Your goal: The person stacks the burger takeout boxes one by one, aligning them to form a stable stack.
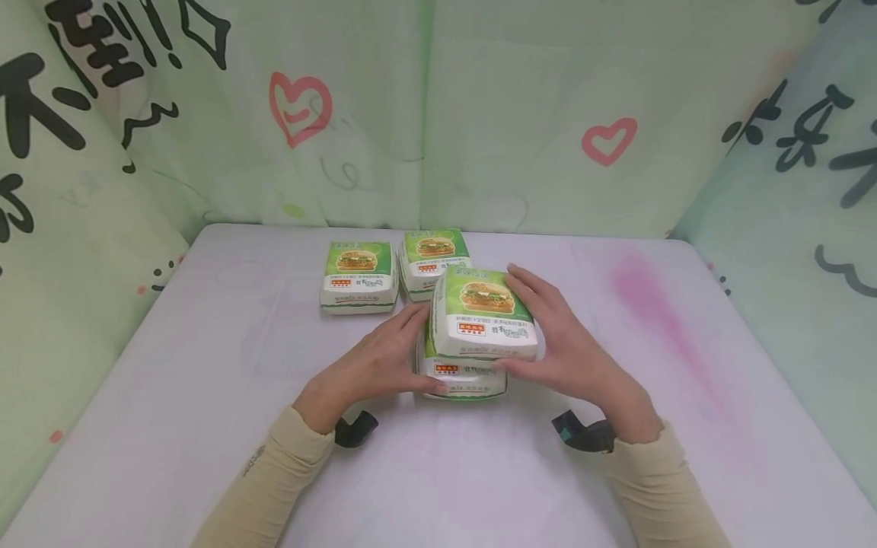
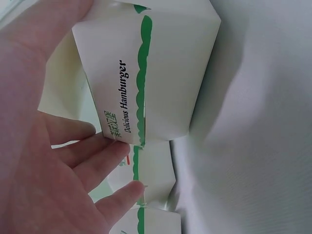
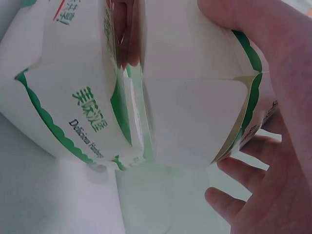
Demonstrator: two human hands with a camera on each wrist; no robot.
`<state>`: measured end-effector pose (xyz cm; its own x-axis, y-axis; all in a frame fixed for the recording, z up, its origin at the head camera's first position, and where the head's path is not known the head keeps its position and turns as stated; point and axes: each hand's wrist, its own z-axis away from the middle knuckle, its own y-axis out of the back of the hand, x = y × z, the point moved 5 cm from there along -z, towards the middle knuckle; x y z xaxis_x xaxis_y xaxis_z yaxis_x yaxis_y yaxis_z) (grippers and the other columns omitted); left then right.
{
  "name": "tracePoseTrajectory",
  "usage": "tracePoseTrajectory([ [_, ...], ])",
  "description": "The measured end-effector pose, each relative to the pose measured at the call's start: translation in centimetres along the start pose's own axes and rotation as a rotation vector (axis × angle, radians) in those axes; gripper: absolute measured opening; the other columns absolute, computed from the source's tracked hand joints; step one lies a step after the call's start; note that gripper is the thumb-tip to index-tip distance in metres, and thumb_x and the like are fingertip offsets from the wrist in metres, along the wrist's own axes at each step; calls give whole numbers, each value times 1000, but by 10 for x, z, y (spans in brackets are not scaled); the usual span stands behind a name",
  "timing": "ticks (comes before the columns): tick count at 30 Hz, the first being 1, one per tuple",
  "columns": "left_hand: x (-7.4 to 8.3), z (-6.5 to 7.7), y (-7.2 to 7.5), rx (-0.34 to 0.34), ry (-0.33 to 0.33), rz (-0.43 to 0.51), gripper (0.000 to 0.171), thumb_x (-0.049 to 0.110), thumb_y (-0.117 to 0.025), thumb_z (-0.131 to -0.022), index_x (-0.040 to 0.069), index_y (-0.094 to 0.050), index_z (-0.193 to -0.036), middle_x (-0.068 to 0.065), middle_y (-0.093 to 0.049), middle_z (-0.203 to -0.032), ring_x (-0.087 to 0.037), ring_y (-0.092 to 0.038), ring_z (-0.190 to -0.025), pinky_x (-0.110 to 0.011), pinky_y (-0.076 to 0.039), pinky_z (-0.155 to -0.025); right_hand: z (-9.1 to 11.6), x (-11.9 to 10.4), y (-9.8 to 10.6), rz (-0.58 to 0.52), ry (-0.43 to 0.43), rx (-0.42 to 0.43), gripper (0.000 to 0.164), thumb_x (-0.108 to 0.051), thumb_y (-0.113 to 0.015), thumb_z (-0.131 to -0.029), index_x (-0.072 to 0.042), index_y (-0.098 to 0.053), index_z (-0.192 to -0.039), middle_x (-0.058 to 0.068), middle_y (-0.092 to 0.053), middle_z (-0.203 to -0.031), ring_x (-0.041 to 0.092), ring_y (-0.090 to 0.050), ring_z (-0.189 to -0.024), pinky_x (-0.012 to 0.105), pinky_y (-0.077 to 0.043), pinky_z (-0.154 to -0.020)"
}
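On the white table (image 1: pixel 137 457), the upper box (image 1: pixel 485 308) is held at 1 o'clock of the lower box (image 1: pixel 473 385).
Rear-left box (image 1: pixel 359 278) at 10 o'clock, rear-right box (image 1: pixel 435 246) near 12. The right hand (image 1: pixel 572 342) pinches the upper box; should it slacken, the box could tip, given the gap beneath in the right wrist view. The left hand (image 1: pixel 380 358), at 9 o'clock, grips the lower box; squeezing might crease it. Hidden: most of the lower box's top and the rear-right box's near corner; small print (image 1: pixel 485 352) is unreadable.
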<state>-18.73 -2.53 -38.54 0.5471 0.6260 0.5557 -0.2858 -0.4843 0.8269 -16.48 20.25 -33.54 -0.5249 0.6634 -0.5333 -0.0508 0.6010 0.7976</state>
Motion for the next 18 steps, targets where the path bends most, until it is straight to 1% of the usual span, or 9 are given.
tracePoseTrajectory([
  [5,-1,0,0,3,3,37,116,56,-86,-66,10,-26,-154,-6,-35,-154,-24,-43,-138,-41,-37,-116,-1,-4,-4,3,6,-17,109,-36,-88,-72,-20,-23,-158,-5,-15,-165,20,-24,-148,50,-39,-111],
  [10,-3,0,0,12,-1,54,118,55,-87,-65,10,-25,-154,-7,-36,-154,-24,-44,-138,-41,-38,-115,-2,-7,-7,14,26,-22,109,-38,-87,-73,-17,-23,-158,-2,-16,-165,23,-24,-148,51,-39,-110],
  [18,-7,0,-1,36,-1,68,113,52,-89,-64,13,-30,-151,-6,-42,-148,-24,-47,-134,-42,-40,-114,-1,-11,-10,53,29,-40,107,-41,-86,-73,-15,-25,-157,2,-18,-164,25,-27,-146,51,-42,-108],
])
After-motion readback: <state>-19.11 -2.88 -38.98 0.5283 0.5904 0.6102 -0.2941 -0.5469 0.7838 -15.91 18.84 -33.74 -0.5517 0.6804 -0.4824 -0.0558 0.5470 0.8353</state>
